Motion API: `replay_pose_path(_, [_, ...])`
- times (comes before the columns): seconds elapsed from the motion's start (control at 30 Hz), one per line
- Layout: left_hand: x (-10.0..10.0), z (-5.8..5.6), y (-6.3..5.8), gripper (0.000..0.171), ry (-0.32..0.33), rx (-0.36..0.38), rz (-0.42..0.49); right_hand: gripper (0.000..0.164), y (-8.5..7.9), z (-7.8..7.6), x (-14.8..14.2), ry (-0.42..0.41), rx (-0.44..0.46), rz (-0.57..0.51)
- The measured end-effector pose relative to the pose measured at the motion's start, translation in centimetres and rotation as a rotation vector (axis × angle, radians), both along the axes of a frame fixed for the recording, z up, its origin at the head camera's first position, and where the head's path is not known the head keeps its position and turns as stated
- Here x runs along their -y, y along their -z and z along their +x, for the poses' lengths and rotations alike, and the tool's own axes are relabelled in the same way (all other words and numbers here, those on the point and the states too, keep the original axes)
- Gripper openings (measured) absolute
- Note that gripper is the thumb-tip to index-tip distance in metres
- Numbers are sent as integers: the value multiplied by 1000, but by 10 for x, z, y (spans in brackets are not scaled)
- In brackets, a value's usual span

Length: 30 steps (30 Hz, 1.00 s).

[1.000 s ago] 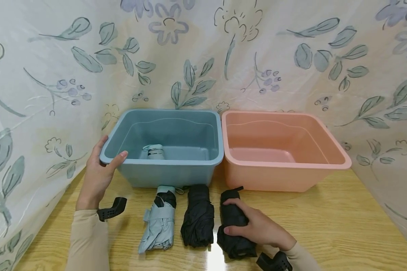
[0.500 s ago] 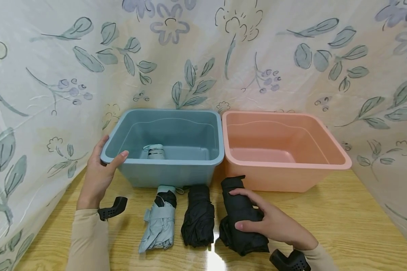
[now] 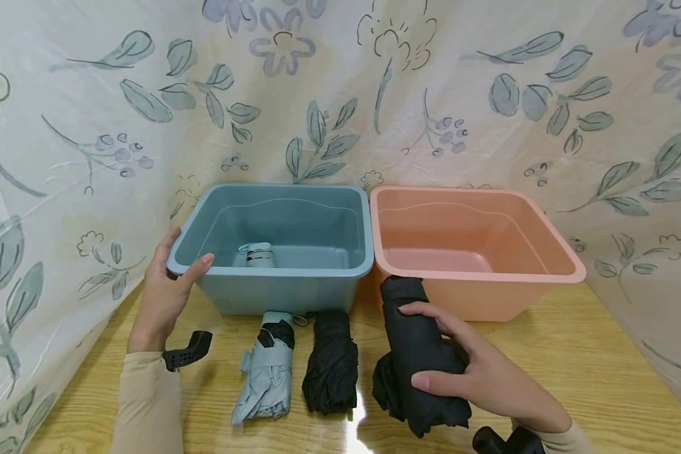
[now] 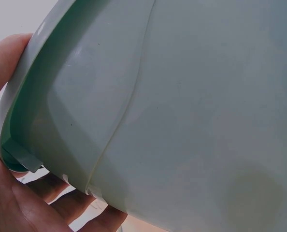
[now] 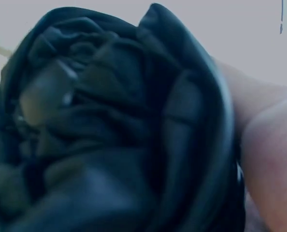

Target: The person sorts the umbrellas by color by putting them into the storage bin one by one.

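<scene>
My right hand grips a folded black umbrella from its right side, in front of the pink bin. In the right wrist view the umbrella's gathered black cloth fills most of the picture, blurred. At the left, my left hand holds the front left corner of the blue bin, thumb over the rim and fingers outside. The left wrist view shows that rim between thumb and fingers. A light blue folded umbrella lies in the blue bin, its lower part hidden by the front wall.
On the wooden table, a light blue folded umbrella and a second black folded umbrella lie side by side before the blue bin. A flowered sheet hangs behind and at both sides.
My right hand has lifted the black umbrella off its place on the table and moved it up and to the right, toward the pink bin's front. The left hand stays on the blue bin.
</scene>
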<state>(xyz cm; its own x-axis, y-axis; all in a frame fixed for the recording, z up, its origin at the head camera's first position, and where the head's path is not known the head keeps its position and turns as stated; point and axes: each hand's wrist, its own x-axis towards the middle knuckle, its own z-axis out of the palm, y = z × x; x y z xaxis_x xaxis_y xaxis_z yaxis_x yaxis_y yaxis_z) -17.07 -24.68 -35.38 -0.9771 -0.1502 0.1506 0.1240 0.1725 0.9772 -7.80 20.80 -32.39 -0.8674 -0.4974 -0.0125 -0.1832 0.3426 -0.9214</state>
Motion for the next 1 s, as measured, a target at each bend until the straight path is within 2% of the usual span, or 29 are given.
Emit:
replay_pose_path(0.07, [0, 0, 0, 89, -5, 2, -5, 69, -7, -2, -2, 1, -37, -22])
replay_pose_path(0.2, [-1, 0, 0, 89, -11, 6, -2, 71, -22, -11, -8, -14, -19, -123])
replay_pose_path(0.4, [-1, 0, 0, 88, -14, 9, -6, 73, -45, -32, -19, 79, -46, -80])
replay_pose_path(0.67, [-2, -1, -2, 89, -15, 7, -1, 70, -74, -78, -34, 66, -80, -29])
replay_pose_path(0.73, [-2, -1, -2, 89, -17, 8, -4, 66, -80, -92, -36, 89, -155, 53])
replay_pose_path(0.9, [-3, -1, -2, 88, -20, 8, -13, 63, -91, -123, -38, 146, -188, 196])
replay_pose_path(0.93, [-4, -1, -3, 88, -21, 8, -14, 63, -91, -129, -38, 135, -128, 165])
replay_pose_path(1.0, [-4, -1, -3, 88, -21, 7, -16, 64, -92, -141, -37, 117, -74, 145])
